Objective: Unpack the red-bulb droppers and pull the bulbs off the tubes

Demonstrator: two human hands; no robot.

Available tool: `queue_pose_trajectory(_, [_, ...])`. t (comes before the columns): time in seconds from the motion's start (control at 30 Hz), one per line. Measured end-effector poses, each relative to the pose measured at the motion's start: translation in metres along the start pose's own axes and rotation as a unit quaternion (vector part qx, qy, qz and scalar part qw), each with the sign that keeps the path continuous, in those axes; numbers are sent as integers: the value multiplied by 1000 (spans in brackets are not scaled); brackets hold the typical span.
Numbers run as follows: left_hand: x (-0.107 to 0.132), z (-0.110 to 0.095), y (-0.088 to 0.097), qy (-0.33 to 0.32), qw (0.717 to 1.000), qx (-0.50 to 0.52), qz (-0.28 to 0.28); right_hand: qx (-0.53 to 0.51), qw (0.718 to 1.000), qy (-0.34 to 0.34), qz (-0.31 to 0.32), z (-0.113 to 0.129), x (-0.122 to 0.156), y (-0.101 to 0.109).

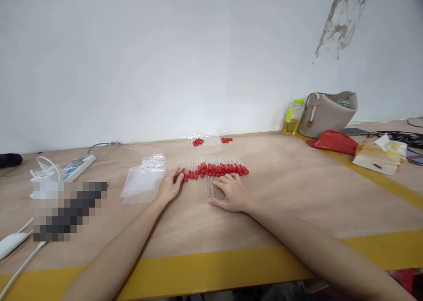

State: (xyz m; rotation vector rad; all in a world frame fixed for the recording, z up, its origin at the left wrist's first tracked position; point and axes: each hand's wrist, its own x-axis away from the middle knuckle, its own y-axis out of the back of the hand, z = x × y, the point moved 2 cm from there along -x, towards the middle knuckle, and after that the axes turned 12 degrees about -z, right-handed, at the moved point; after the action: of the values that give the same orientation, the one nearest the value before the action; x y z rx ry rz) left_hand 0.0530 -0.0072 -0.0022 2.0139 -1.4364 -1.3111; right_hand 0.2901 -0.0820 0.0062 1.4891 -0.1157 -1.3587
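A row of droppers (222, 169) with red rubber bulbs and thin clear stems lies mid-table, bulbs toward me. At the row's left end, my left hand (171, 185) has its fingertips closed on one red-bulbed dropper (183, 172). Just in front of the row lie a few clear glass tubes (209, 190). My right hand (230, 192) rests over them, palm down, thumb and fingers apart; its thumb and fingertips touch the tubes at their right side. Clear plastic zip bags (142, 184) lie in a stack to the left of my left hand.
Loose red bulbs (198, 142) lie near the wall beside a clear bag (212, 140). A power strip (79, 168) and white cables stand left. At the right are a bottle (292, 118), a grey bag (327, 115), a red pouch (333, 141) and crumpled paper packaging (380, 155).
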Motion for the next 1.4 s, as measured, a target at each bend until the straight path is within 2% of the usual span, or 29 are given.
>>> queue_pose_trajectory(0.33, [0,3,-2,-5,999,33,8,-51,998,-24,-19,-4,3,4])
queue_pose_trajectory(0.63, [-7,13,-5,7,998,46,-38,-52,998,-29,-27,-10,6,5])
queue_pose_trajectory(0.73, [-10,2,-1,-3,998,33,-58,-45,997,-38,-40,-14,8,7])
queue_pose_trajectory(0.83, [-12,-21,0,-60,996,15,-67,-42,997,-44,-45,-18,8,9])
queue_pose_trajectory(0.93, [-14,-45,-5,-110,991,-7,-76,-39,997,-43,-50,-19,8,11])
queue_pose_trajectory(1.03, [-19,-60,-16,-102,992,-14,-72,-31,997,-39,-51,-19,8,12])
queue_pose_trajectory(1.13, [-24,-62,-28,-58,996,-1,-67,-25,998,-39,-53,-20,8,12])
queue_pose_trajectory(1.23, [-25,-58,-33,-27,995,11,-93,-32,997,-39,-61,-21,8,13])
queue_pose_trajectory(1.4, [-12,-52,-16,-16,989,29,-145,-42,995,-43,-77,-22,8,11])
